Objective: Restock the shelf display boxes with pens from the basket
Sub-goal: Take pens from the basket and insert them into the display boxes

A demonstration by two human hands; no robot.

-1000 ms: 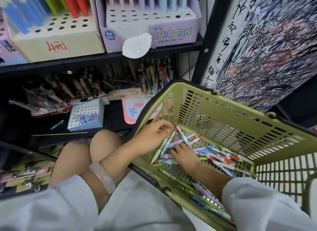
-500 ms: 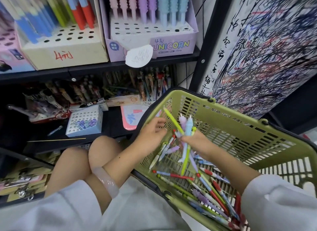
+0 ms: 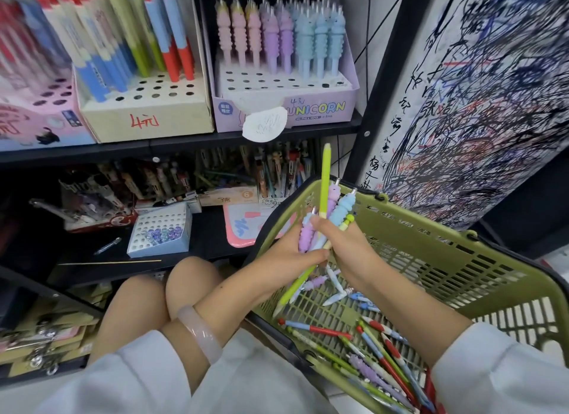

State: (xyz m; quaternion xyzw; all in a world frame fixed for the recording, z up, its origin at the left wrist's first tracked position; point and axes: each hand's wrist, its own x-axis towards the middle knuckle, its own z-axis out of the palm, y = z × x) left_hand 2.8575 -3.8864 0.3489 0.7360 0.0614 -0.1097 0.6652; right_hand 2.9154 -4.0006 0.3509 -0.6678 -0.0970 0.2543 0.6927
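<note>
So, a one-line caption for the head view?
Both hands hold a bunch of pens above the green basket, below the Unicorn box.

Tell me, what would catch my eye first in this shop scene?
Probably the bunch of pens held upright by both the left hand and the right hand above the green basket. Behind, on the upper shelf, stands the purple Unicorn box of pastel pens; a scribble-covered board fills the right.

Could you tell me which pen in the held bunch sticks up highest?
The yellow-green pen: a slim, smooth barrel topping the ribbed purple pen and ribbed blue pen beside it.
</note>
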